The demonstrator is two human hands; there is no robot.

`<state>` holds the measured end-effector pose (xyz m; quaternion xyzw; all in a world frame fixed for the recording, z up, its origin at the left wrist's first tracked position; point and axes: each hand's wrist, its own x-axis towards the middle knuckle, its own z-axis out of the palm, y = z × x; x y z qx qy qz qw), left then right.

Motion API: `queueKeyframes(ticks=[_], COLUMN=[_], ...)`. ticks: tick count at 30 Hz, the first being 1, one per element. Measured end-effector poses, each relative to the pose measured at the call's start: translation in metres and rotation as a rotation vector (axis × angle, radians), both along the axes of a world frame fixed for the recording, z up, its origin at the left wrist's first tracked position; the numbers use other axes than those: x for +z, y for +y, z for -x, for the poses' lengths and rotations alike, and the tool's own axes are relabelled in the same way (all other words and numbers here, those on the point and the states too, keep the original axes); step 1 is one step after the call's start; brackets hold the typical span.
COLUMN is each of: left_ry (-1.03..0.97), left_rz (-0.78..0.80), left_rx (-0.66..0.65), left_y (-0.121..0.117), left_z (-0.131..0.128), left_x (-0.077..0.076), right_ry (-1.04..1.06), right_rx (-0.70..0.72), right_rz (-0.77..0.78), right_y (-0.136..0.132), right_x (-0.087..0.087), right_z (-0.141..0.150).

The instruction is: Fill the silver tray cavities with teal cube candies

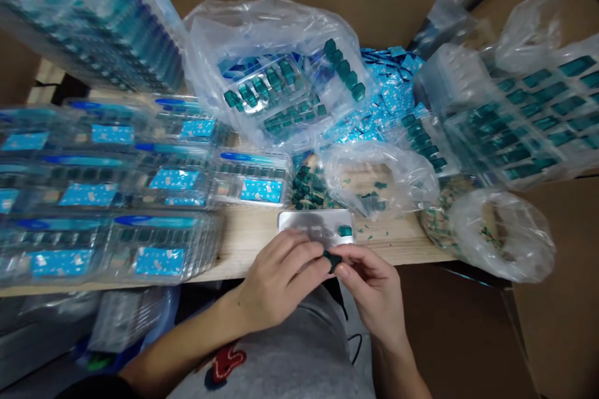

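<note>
My left hand (279,277) and my right hand (372,283) meet at the near edge of the wooden table (253,237). Both pinch one small dark teal block (332,259) between their fingertips. Just beyond them lies a clear plastic tray (309,224) with one teal block (345,230) seated at its right end. A loose heap of teal blocks (309,190) sits behind the tray.
Stacks of filled clear packs with blue labels (112,199) cover the table's left. Plastic bags of teal blocks (276,87) and blue label cards (388,100) lie behind. More trays in bags (524,118) and a tape roll bag (500,230) sit right. Cardboard boxes surround.
</note>
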<state>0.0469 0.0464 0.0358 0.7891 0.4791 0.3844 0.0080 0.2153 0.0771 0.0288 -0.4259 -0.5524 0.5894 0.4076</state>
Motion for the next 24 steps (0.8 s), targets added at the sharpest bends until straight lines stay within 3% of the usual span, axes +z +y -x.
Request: queueKeyframes(ticks=[2, 5, 8, 10, 15, 24], left_ry=[-0.071, -0.169, -0.215, -0.227, -0.218, -0.169], left_rz=[0.115, 0.286, 0.386, 0.415, 0.41, 0.476], left_rx=[-0.042, -0.024, 0.058, 0.081, 0.065, 0.013], left_y=[-0.006, -0.016, -0.023, -0.025, -0.024, -0.021], left_z=[0.003, 0.012, 0.024, 0.029, 0.03, 0.025], left_x=[-0.006, -0.016, -0.026, -0.029, -0.028, -0.032], right_ry=[-0.108, -0.34, -0.55, -0.656, -0.756, -0.772], right_rx=[-0.053, -0.144, 0.006, 0.146, 0.376, 0.551], right_rz=[-0.076, -0.325, -0.597, -0.684, -0.728, -0.777], right_y=[0.001, 0.01, 0.024, 0.032, 0.04, 0.047], right_x=[-0.009, -0.022, -0.03, -0.032, -0.034, -0.042], right_z=[-0.012, -0.031, -0.041, -0.04, -0.031, -0.017])
